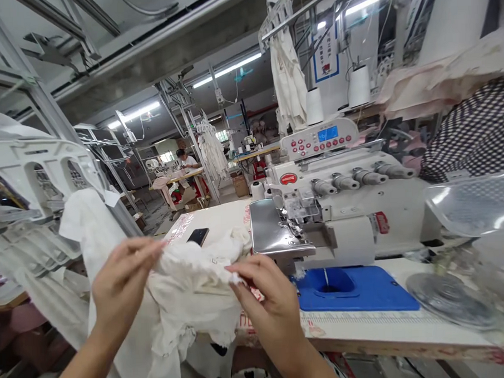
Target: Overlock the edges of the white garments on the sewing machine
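Between my two hands a gathered edge of white fabric [197, 269] is stretched out, and the rest of the cloth hangs down over the table's front edge. My left hand [124, 281] pinches one end, close to the white hanger rack. At the other end, my right hand [267, 294] has its thumb and fingertips closed on the cloth, just in front of the overlock sewing machine [328, 208]. The machine's metal plate [279, 232] lies beyond my right fingers.
A phone [198, 236] lies on the table behind the fabric. White hanger clips [38, 170] with hanging cloth stand at the left. A blue tray [365, 292] and a clear round lid [449, 297] are at the right. Farther back, a person [186, 160] sits at another table.
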`<act>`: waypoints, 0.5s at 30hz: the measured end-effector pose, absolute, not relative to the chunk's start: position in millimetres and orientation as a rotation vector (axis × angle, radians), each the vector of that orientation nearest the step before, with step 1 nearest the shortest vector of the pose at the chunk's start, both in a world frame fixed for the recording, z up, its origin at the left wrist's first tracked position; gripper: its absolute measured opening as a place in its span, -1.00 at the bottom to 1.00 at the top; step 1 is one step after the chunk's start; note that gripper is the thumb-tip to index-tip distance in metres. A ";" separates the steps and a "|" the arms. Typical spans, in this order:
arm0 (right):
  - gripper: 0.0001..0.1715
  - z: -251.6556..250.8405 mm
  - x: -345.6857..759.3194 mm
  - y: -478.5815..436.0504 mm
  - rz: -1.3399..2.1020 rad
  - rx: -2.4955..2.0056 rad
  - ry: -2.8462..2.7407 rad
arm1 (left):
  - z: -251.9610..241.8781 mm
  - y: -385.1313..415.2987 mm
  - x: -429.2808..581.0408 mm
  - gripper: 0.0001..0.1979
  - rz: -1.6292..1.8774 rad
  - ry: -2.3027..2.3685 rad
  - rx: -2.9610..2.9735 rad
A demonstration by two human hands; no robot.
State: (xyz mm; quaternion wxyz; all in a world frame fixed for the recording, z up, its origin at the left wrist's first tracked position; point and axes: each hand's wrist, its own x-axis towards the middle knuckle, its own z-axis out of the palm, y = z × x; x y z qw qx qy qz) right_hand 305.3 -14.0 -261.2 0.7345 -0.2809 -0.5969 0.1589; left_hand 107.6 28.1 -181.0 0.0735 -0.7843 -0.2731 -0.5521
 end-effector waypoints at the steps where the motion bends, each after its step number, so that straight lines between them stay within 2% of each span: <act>1: -0.86 -247.9 307.4 -15.3 0.484 -0.564 -1.264 | -170.7 31.6 118.7 -0.85 -1.887 -0.891 -2.340; 2: -0.95 -236.3 309.8 -16.8 0.651 -0.501 -1.206 | -160.9 35.3 130.0 -0.91 -2.079 -0.962 -2.333; 4: -0.86 -223.3 315.8 -19.3 1.000 -0.376 -1.041 | -146.2 43.7 151.1 -0.88 -2.179 -1.068 -2.417; 7: -0.70 -234.4 329.0 -19.0 1.276 -0.349 -0.777 | -140.8 58.6 174.7 -0.84 -1.658 -1.114 -2.727; 11: -0.60 -274.6 348.4 -15.8 1.274 -0.560 -0.640 | -153.0 76.2 198.4 -0.80 -0.886 -1.107 -3.099; 13: -0.57 -286.9 355.8 -16.7 1.217 -0.650 -0.626 | -158.9 81.8 211.2 -0.80 -0.660 -1.062 -3.184; 15: -0.53 -291.4 361.8 -18.9 1.147 -0.704 -0.612 | -162.9 86.5 225.6 -0.84 -0.576 -1.048 -3.244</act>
